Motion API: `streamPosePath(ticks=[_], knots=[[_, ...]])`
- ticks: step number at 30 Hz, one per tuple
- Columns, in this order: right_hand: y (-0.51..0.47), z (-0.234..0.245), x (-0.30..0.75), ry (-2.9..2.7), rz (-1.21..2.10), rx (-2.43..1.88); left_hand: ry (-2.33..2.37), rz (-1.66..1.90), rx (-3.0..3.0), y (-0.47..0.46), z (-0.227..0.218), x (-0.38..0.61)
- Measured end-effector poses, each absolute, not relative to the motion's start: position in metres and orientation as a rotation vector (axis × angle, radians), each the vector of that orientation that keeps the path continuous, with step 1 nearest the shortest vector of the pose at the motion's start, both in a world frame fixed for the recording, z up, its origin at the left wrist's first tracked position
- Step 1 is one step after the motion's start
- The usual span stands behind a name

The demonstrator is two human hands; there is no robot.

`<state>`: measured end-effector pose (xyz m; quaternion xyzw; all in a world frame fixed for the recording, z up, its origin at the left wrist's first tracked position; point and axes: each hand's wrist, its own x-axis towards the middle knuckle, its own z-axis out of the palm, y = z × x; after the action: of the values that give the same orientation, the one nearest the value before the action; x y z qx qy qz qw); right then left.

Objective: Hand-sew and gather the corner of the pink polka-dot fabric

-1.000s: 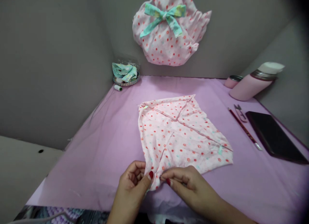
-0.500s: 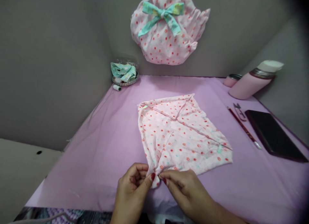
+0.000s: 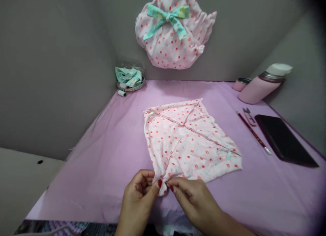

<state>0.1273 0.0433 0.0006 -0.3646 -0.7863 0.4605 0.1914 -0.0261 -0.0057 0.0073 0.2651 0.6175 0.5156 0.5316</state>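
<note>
A pink cloth with red and green dots [image 3: 189, 141] lies folded flat in the middle of the purple table cover [image 3: 107, 144]. Its near corner is gathered into a small bunch. My left hand [image 3: 139, 198] pinches that corner between thumb and curled fingers. My right hand [image 3: 193, 200] pinches the same corner from the right, thumb tips almost touching. Both hands are closed on the cloth at the table's near edge.
A finished dotted pouch with a green bow [image 3: 173, 32] hangs on the grey back wall. A small dish of green fabric scraps [image 3: 129, 79] and a thread spool [image 3: 122, 93] sit at back left. A pink flask [image 3: 262, 85], thread snips [image 3: 248, 115], a pencil [image 3: 253, 134] and a black phone [image 3: 284, 141] lie at right.
The gathered corner has tightened as my thumbs came closer together. The cloth has been drawn slightly toward me and to the left.
</note>
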Motion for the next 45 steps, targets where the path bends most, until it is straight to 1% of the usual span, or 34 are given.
streamPosePath(ticks=[7,25,32,36,45], knots=[[0.044,-0.002,0.129,-2.27,1.266,-1.058,1.475,1.283,0.568,-0.005,0.008,-0.028],[0.043,-0.002,0.131,-2.204,1.25,-1.067,1.134,1.296,0.331,-0.001,0.013,-0.026],[0.046,0.002,0.132,-2.19,1.374,-1.04,1.094,1.309,0.287,-0.001,0.017,-0.026],[0.049,0.003,0.132,-2.156,1.385,-0.988,1.094,1.319,0.289,-0.002,0.019,-0.027],[0.049,0.008,0.133,-2.1,1.512,-0.95,1.131,1.284,0.323,0.001,0.013,-0.026]])
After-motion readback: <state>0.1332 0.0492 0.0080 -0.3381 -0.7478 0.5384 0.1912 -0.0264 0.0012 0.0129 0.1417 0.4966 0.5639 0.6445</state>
